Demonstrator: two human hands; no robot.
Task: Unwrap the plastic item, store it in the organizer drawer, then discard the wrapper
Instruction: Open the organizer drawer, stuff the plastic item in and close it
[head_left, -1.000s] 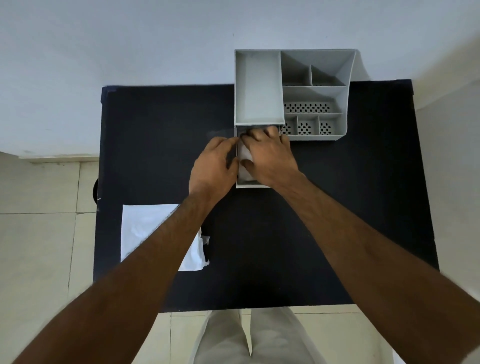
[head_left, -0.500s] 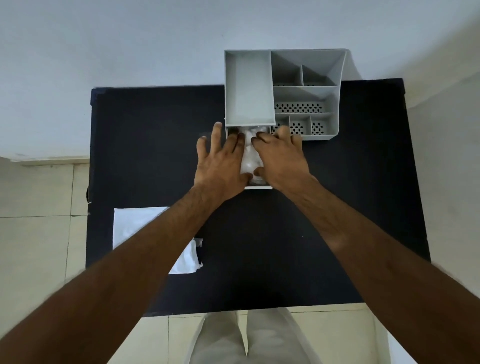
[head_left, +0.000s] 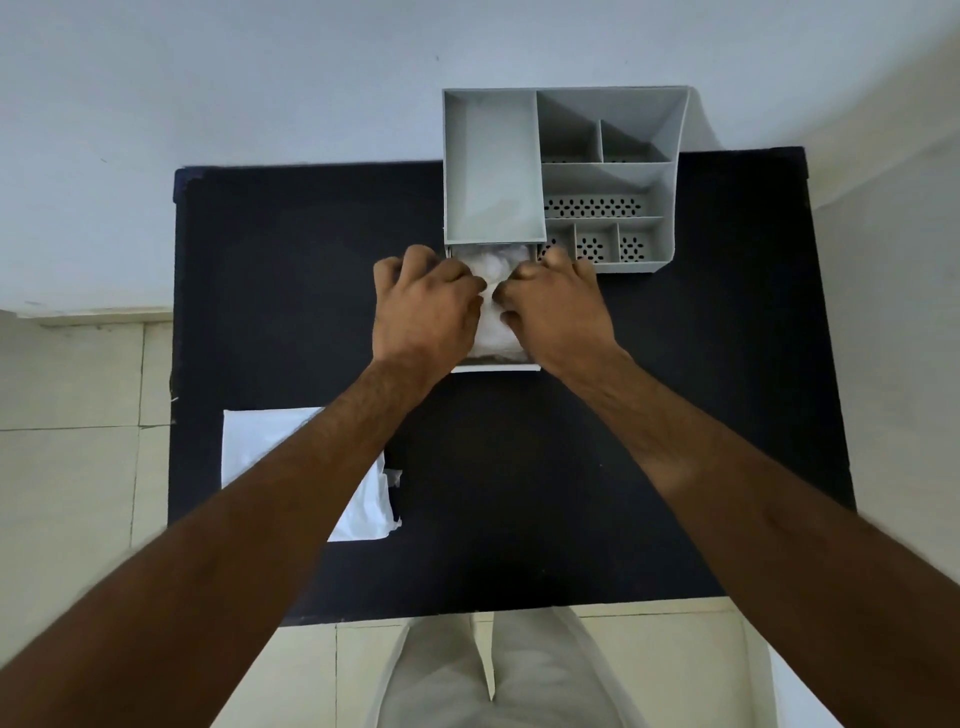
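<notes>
A grey desk organizer (head_left: 608, 176) stands at the far edge of a black table (head_left: 291, 291). Its drawer (head_left: 493, 367) is pulled out toward me. A crumpled clear plastic item (head_left: 493, 270) lies inside the drawer. My left hand (head_left: 423, 312) and my right hand (head_left: 556, 312) are both over the drawer, fingers curled down onto the plastic item and pressing on it from either side. The hands hide most of the drawer. A flat white wrapper (head_left: 270, 447) lies on the table's near left, partly under my left forearm.
The organizer's top has one large open tray (head_left: 491, 161) and several small compartments with perforated floors. A pale wall rises behind the table. Tiled floor shows on the left and near me, and my light trousers (head_left: 493, 675) are at the bottom.
My left hand's fingers were spread flat over the drawer half a second ago and are now curled. Both hands have bunched the plastic item between them. The view shifted slightly.
</notes>
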